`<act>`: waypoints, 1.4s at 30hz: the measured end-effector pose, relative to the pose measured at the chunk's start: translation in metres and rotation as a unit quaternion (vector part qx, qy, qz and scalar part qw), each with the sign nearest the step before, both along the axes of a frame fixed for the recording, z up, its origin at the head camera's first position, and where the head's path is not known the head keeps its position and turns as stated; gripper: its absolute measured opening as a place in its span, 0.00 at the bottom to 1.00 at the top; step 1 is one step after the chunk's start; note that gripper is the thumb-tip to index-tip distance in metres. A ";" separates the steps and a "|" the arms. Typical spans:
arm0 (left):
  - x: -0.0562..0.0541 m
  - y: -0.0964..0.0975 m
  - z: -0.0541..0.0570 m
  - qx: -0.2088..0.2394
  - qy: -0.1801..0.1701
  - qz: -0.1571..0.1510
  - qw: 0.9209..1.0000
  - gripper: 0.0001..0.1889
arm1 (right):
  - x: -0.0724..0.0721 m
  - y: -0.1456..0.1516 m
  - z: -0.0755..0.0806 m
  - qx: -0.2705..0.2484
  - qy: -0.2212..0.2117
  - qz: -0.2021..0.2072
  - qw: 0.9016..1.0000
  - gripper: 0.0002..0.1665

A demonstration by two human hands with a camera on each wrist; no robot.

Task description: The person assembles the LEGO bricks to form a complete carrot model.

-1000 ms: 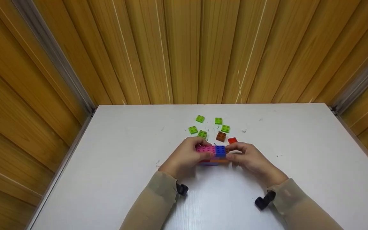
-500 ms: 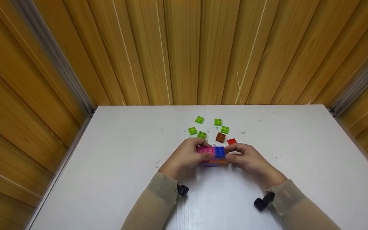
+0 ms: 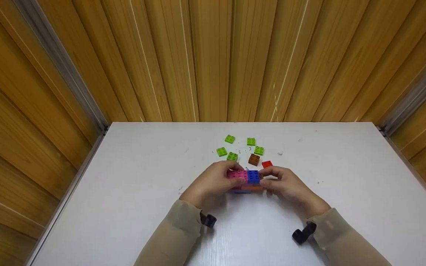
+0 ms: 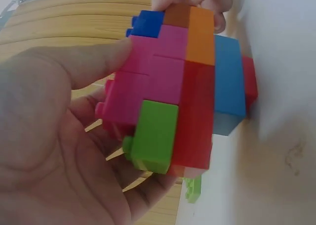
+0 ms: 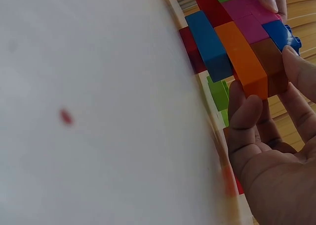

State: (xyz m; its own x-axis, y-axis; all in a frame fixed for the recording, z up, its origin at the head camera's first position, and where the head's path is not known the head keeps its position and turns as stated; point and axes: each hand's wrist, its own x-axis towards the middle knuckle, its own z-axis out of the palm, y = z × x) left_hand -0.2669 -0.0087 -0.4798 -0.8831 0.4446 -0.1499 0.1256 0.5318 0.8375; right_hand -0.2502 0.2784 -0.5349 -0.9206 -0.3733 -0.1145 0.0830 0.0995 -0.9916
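A stepped block of stacked toy bricks stands between both hands, narrowing downward. Pink bricks and a blue brick form its studded top. Below come a green brick, a long red brick, an orange brick and a brown brick. Lower still are a light blue brick and a small red one. My left hand grips the pink end, thumb on the near side. My right hand holds the other end, thumb at the blue brick, fingers curled by the brown and orange ones.
Behind the hands, several loose green bricks lie on the white table. A brown brick and a red brick lie just beyond the right fingers. Wood-patterned panels rise along the table's back and sides.
Both hands keep the same hold on the stacked bricks. The head view shifts very slightly, with no loose brick moved on the table.
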 end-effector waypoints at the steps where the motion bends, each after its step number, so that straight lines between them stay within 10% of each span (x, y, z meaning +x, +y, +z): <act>1: -0.002 -0.002 0.001 0.003 0.002 0.000 1.000 0.19 | 0.000 0.000 0.000 0.000 -0.002 -0.002 1.000 0.14; 11: -0.041 -0.020 0.004 0.038 0.006 0.102 0.994 0.16 | 0.001 -0.001 -0.001 0.003 -0.016 -0.012 1.000 0.15; 30: -0.077 -0.002 -0.015 -0.092 -0.073 0.113 0.987 0.24 | 0.000 -0.004 -0.001 0.017 -0.025 -0.014 0.999 0.17; 42: -0.076 0.009 -0.022 -0.173 0.042 0.058 0.982 0.20 | 0.000 -0.004 -0.001 0.009 -0.015 -0.006 1.000 0.16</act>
